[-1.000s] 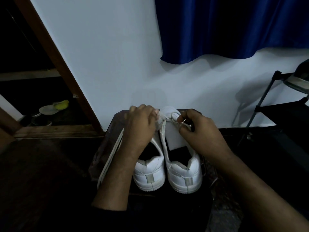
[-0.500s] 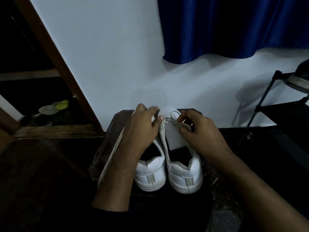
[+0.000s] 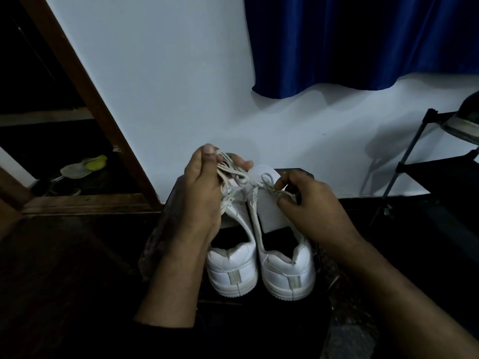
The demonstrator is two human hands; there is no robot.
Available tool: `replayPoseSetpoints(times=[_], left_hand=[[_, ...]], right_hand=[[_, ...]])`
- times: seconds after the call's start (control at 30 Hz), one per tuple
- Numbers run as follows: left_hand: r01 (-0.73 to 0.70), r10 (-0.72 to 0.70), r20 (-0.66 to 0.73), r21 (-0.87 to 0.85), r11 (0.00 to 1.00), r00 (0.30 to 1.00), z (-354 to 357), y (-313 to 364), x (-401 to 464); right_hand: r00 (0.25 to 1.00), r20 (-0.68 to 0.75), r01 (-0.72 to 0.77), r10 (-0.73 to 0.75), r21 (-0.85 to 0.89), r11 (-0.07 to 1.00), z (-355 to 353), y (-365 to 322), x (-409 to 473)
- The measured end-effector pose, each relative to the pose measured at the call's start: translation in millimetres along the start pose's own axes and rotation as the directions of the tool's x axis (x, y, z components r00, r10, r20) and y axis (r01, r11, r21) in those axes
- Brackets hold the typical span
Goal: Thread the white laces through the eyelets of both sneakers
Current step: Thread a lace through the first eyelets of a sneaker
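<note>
Two white sneakers (image 3: 261,260) sit heels-first at 6 o'clock; left hand (image 3: 204,193) bunches laces (image 3: 233,172), right hand (image 3: 313,206) fingers pinch a lace loop (image 3: 267,180). Blue curtain (image 3: 363,40) at 1 o'clock, black rack (image 3: 414,161) at 3.

- No text, brand, number or sign is showing legibly anywhere.
- The heel tabs of the white sneakers (image 3: 260,265) are appearing blank in dim light.
</note>
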State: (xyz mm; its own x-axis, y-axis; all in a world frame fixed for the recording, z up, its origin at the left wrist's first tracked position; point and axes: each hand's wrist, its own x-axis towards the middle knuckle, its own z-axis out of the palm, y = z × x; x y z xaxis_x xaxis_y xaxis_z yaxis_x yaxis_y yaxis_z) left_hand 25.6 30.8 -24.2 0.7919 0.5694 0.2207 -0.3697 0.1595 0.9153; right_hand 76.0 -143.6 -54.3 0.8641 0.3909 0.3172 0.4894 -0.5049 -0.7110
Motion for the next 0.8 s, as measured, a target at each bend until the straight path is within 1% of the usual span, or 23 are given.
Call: replayPoseSetpoints(times=[0.03,0.07,0.1,0.13,0.17,0.2,0.23,0.27,0.3,0.33,0.4,0.43,0.47,0.53,0.57,0.63,0.7,0.8], left_hand=[[0.047,-0.047,0.003,-0.081,0.996,0.999,2,3,0],[0.055,-0.055,0.006,-0.068,0.996,0.998,3,5,1],[0.017,-0.017,0.011,0.058,0.998,1.0,2,5,2],[-0.067,0.057,0.044,0.276,0.959,0.997,1,5,2],[-0.184,0.138,0.125,0.526,0.83,0.982,-2,3,2],[-0.291,0.165,0.241,0.732,0.616,0.956,-5,1,1],[-0.359,0.129,0.335,0.859,0.364,0.933,-7,-2,0],[-0.38,0.065,0.375,0.91,0.166,0.925,-10,-5,0],[-0.373,0.001,0.374,0.925,0.072,0.928,-13,-8,2],[-0.355,-0.045,0.357,0.933,0.055,0.933,-15,-8,4],[-0.334,-0.065,0.341,0.937,0.1,0.938,-19,-9,6],[-0.355,-0.034,0.361,0.928,0.116,0.932,-19,-11,6],[-0.381,0.02,0.382,0.915,0.133,0.924,-18,-12,4],[-0.39,0.162,0.36,0.892,0.229,0.919,-16,-12,2],[-0.387,0.226,0.33,0.876,0.289,0.916,-16,-13,3],[-0.358,0.296,0.239,0.812,0.461,0.925,-16,-11,5],[-0.326,0.287,0.178,0.705,0.63,0.941,-14,-7,5],[-0.288,0.235,0.168,0.501,0.816,0.957,-8,-2,-1]], right_hand=[[1.0,0.0,-0.003,0.003,0.002,1.0,0,0,0],[1.0,0.0,-0.005,0.005,0.007,1.0,0,0,0],[1.0,0.0,-0.006,0.006,0.012,1.0,0,0,0],[1.0,0.0,-0.005,0.005,0.014,1.0,0,1,0],[1.0,-0.001,-0.004,0.004,0.012,1.0,0,1,0],[1.0,-0.005,-0.001,0.001,0.007,1.0,0,1,0],[1.0,-0.013,0.001,-0.001,0.004,1.0,0,1,-1],[1.0,-0.023,0.003,-0.003,0.003,1.0,-1,1,-1],[0.999,-0.035,0.004,-0.003,0.005,1.0,-1,1,-1],[0.999,-0.044,0.005,-0.005,0.003,1.0,-2,1,-2],[0.999,-0.052,0.01,-0.01,-0.008,1.0,-2,2,-2],[0.998,-0.054,0.011,-0.012,-0.01,1.0,-1,3,-2],[0.998,-0.054,0.01,-0.011,-0.011,1.0,0,3,-2],[0.999,-0.051,0.002,-0.003,-0.016,1.0,1,3,-1],[0.999,-0.049,-0.001,0.0,-0.018,1.0,1,3,0],[0.999,-0.043,-0.001,0.0,-0.017,1.0,2,2,0],[0.999,-0.039,0.001,-0.001,-0.012,1.0,2,2,0],[0.999,-0.032,0.004,-0.004,-0.003,1.0,2,3,0]])
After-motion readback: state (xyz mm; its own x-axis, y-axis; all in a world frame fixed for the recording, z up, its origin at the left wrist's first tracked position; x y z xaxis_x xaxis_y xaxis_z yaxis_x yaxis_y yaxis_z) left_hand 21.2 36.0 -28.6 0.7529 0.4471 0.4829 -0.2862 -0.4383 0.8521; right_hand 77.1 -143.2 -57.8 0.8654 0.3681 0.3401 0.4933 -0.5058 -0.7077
